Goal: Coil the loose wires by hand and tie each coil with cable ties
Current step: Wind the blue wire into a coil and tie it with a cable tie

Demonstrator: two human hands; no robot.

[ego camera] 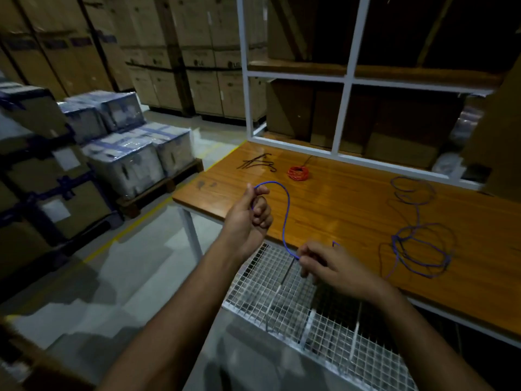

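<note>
Starting the first turn of the blue wire [286, 210]: free end pinched between thumb and curled fingers of the left hand [251, 221], next stretch nipped at the fingertips of the right hand [332, 266], an S-bend arching between the two pinches. Best to keep the left pinch firm, feed slack through the right fingertips, lay even loops against the left fingers. Beyond the right fingers, on the wooden table [352, 198], the loose tangle; past the left fingertips, cable ties [258, 162] and a finished orange coil [298, 173].

Glossy wooden tabletop [352, 198]; white metal wire-mesh shelf [282, 300]; cardboard boxes [197, 52].
</note>
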